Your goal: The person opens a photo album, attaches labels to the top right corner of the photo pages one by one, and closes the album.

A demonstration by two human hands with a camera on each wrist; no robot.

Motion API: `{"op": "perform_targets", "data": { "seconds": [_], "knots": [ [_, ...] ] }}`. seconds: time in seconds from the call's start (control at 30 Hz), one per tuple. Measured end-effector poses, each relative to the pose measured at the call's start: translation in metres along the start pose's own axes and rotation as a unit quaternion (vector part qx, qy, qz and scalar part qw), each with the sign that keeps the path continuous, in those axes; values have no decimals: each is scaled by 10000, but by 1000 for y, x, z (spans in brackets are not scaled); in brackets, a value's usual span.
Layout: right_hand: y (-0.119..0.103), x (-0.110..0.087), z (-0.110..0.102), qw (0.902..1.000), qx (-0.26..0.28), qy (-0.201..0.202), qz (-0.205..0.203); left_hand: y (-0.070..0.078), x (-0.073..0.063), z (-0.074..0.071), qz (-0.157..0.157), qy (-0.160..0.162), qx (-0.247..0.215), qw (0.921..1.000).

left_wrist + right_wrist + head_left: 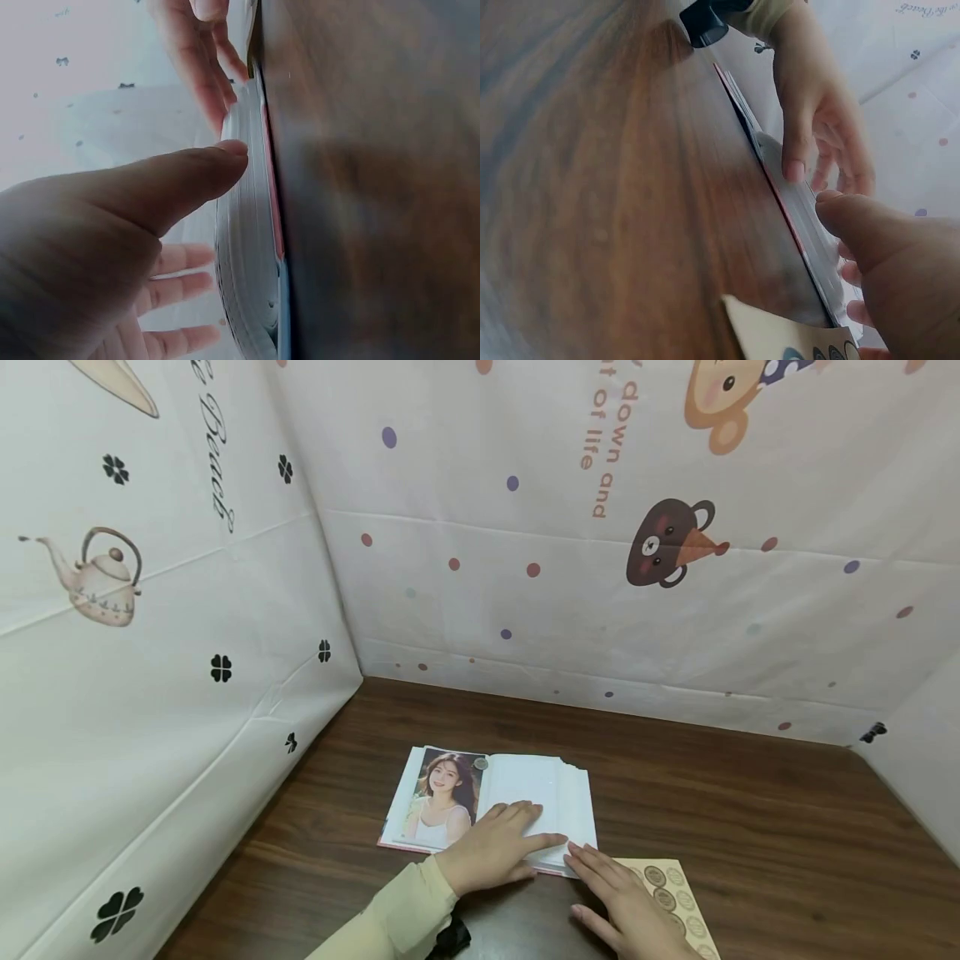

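An open photo album (517, 785) lies on the table, its left page bearing a photo (442, 797) of a person in a white top, with a small round sticker (481, 763) at the photo's top right corner. My left hand (498, 847) spreads its straight fingers over the blank right page, thumb at the lower page edges. At the lower right corner of the album, my right hand (622, 902) touches the page edge with extended fingertips. The left wrist view shows the thick stack of pages (247, 202) beside my left thumb.
A tan sheet of round stickers (678, 893) lies partly beneath my right hand, right of the album. A black object (450, 937) sits by my left sleeve. Printed white cloth walls (225, 735) bound the brown wooden table (750, 810) at the left and back.
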State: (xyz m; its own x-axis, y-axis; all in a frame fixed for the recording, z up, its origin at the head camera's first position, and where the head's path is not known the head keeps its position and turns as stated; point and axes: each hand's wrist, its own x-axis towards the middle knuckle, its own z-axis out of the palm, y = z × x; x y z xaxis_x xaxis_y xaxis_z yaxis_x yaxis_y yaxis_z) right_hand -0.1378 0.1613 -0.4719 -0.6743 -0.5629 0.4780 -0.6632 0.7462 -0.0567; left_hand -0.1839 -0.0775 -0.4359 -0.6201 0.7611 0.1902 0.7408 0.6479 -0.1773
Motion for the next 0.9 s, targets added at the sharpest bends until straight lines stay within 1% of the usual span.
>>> {"op": "perform_targets", "data": {
  "seconds": [0.17, 0.3, 0.43, 0.67, 0.9],
  "knots": [
    [-1, -1, 2, 10000, 20, 30, 22, -1, 5, 0, 37, -166, -40, 9998],
    [-2, -1, 3, 9999, 143, 31, 21, -3, 6, 1, 18, -276, -60, 9996],
    [-2, -1, 2, 9998, 172, 49, 28, -5, 6, 1, 1, -261, -37, 9997],
    [0, -1, -1, 9996, 232, 15, 186, -9, 7, 0, -58, -150, -107, 9998],
    [0, 0, -2, 9994, 291, -15, 162, -13, 7, -1, -155, -234, -326, 9991]
  ]
}}
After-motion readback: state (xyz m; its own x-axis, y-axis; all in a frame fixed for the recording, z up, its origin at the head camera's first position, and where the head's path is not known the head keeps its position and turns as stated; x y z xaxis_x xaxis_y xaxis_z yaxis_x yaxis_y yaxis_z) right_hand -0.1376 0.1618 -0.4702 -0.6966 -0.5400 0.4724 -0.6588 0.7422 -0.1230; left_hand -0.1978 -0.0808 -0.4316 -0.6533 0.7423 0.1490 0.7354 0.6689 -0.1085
